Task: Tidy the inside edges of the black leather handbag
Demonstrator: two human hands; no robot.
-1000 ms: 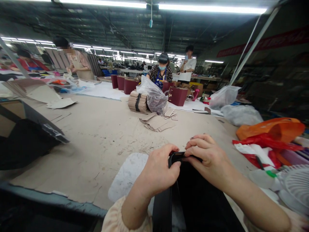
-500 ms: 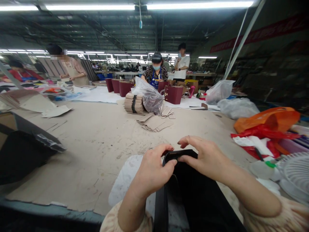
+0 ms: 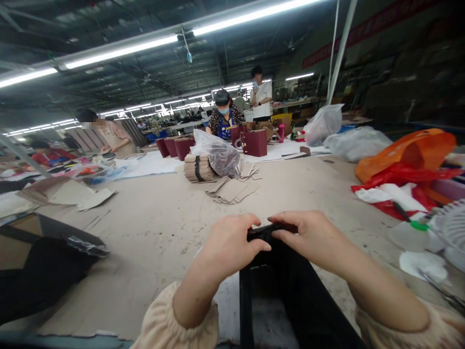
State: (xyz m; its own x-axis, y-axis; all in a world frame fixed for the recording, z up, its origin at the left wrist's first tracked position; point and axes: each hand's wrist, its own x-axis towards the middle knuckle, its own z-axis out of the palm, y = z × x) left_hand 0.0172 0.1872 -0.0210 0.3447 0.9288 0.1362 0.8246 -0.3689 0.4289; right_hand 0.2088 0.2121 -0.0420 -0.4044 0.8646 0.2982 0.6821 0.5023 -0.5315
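A black, open-topped bag (image 3: 305,300) stands in front of me, its long sides running toward my body. My left hand (image 3: 230,247) pinches the far rim at its left end, thumb inside and fingers over the outer side. Close beside it, my right hand (image 3: 308,235) grips the same rim from the right, with the thumb on the inner face. Through the bag's opening a pale surface shows. Part of the rim is hidden behind my fingers.
Brown board pieces (image 3: 230,189) and a strapped stack (image 3: 199,168) lie ahead. Maroon bags (image 3: 254,143) stand near a seated co-worker (image 3: 224,116). At left is a black box-like piece (image 3: 47,261); at right, an orange bag (image 3: 407,152), a green-capped bottle (image 3: 410,235) and a white fan (image 3: 454,228).
The view has tilted and shifted slightly. My right hand's fingers, lifted off the rim before, have come down onto it. The rim looks flatter and straighter between my hands.
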